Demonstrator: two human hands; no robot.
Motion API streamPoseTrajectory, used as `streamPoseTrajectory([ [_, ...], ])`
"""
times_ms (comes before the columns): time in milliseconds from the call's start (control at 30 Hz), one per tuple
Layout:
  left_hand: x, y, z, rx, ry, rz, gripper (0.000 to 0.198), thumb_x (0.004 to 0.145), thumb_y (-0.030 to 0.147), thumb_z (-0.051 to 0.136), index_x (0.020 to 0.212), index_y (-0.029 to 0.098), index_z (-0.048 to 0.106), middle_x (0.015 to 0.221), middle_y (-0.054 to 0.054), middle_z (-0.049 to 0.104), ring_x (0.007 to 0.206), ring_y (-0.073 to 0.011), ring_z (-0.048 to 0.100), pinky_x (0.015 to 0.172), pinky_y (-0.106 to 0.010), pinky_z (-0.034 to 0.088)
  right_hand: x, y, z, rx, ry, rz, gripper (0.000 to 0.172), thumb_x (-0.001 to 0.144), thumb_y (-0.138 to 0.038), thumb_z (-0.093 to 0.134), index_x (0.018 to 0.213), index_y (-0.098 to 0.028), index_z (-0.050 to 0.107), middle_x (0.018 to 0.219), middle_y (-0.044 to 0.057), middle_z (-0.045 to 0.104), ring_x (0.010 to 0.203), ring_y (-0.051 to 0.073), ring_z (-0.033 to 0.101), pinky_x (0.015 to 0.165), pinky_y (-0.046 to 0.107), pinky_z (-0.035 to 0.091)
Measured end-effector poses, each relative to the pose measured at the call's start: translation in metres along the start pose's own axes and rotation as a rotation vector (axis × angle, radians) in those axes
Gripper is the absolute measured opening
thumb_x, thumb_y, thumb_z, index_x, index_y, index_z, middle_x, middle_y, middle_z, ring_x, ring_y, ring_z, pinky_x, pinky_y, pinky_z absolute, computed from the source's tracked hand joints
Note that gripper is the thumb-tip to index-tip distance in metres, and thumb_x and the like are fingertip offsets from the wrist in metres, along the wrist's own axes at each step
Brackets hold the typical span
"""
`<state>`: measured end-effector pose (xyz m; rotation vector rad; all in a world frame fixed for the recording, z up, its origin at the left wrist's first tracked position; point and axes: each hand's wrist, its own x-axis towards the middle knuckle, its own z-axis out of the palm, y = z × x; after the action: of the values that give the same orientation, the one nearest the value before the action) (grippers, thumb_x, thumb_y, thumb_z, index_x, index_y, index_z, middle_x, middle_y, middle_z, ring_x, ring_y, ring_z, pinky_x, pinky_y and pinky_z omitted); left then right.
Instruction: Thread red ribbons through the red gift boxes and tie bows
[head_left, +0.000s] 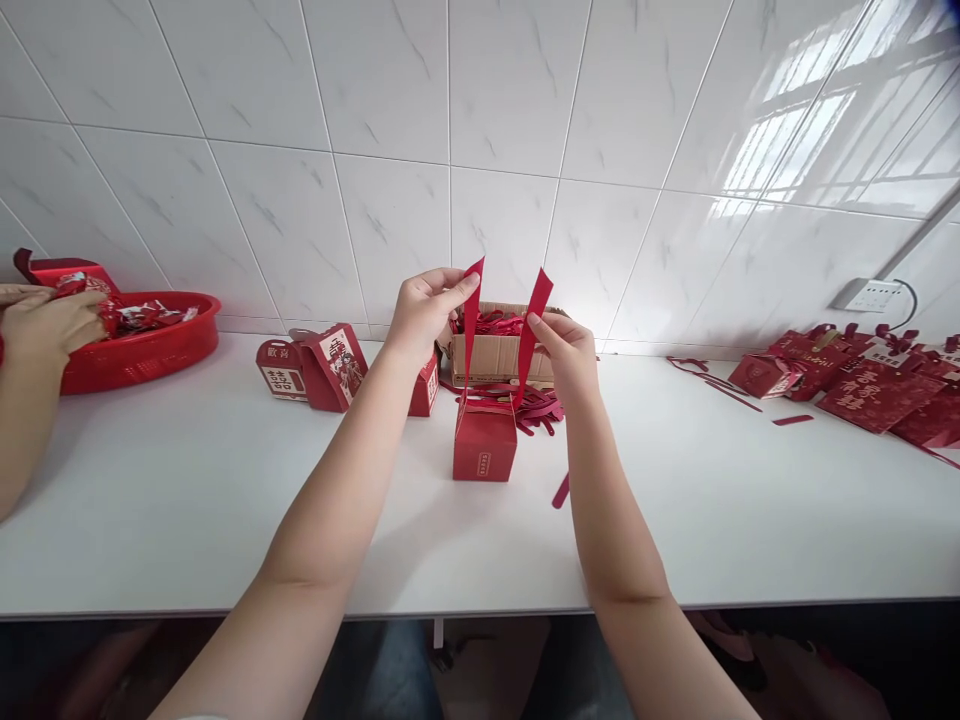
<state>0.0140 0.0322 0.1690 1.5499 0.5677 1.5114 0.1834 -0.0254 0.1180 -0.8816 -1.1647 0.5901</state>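
Note:
A small red gift box [484, 445] stands upright on the white table in front of me. From its top a red ribbon [528, 345] rises in two ends, spread in a V. My left hand [429, 312] pinches the left end near its tip. The right end is pinched by my right hand [564, 350], a little below its tip. Both hands are above the box and apart from it. Behind the box stands an open cardboard carton [487, 358] full of red ribbons, with a loose pile of ribbons [541, 405] beside it.
At left, another person's hands [52, 320] work over a red basin [150, 355] of wrapped sweets. Decorated red boxes [330, 370] stand left of my arms. Flat red packets [877, 390] and loose strips lie at far right, below a power socket [871, 296] on the tiled wall.

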Motion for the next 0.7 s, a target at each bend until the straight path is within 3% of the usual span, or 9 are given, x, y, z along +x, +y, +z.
streamPoseTrajectory([
  [233,0.003,0.006,0.001,0.06,-0.005,0.038,0.014,0.074,0.03,0.076,0.074,0.018,0.069,0.071,0.0,0.064,0.069,-0.0121,0.058,0.06,-0.025,0.044,0.001,-0.002,0.0,-0.01,-0.015,-0.041,0.023,0.076,-0.044,0.07,0.081,-0.022,0.074,0.086,0.002,0.073,0.082,0.015,0.065,0.073,0.03,0.052],
  [467,0.004,0.0,0.001,0.066,-0.024,0.055,0.015,0.074,0.031,0.078,0.074,0.018,0.071,0.071,0.0,0.066,0.07,-0.0127,0.061,0.064,-0.026,0.047,0.006,0.006,0.001,0.045,-0.009,0.017,0.025,0.076,-0.047,0.069,0.083,-0.023,0.073,0.086,0.002,0.072,0.08,0.015,0.065,0.068,0.028,0.052],
  [700,0.011,-0.003,0.017,0.073,-0.19,0.03,0.022,0.069,0.035,0.081,0.077,0.017,0.072,0.076,-0.002,0.071,0.079,-0.0187,0.068,0.069,-0.031,0.055,0.006,0.006,0.009,0.044,-0.008,-0.027,0.023,0.079,-0.044,0.067,0.083,-0.021,0.071,0.088,0.003,0.073,0.084,0.015,0.067,0.073,0.029,0.054],
])
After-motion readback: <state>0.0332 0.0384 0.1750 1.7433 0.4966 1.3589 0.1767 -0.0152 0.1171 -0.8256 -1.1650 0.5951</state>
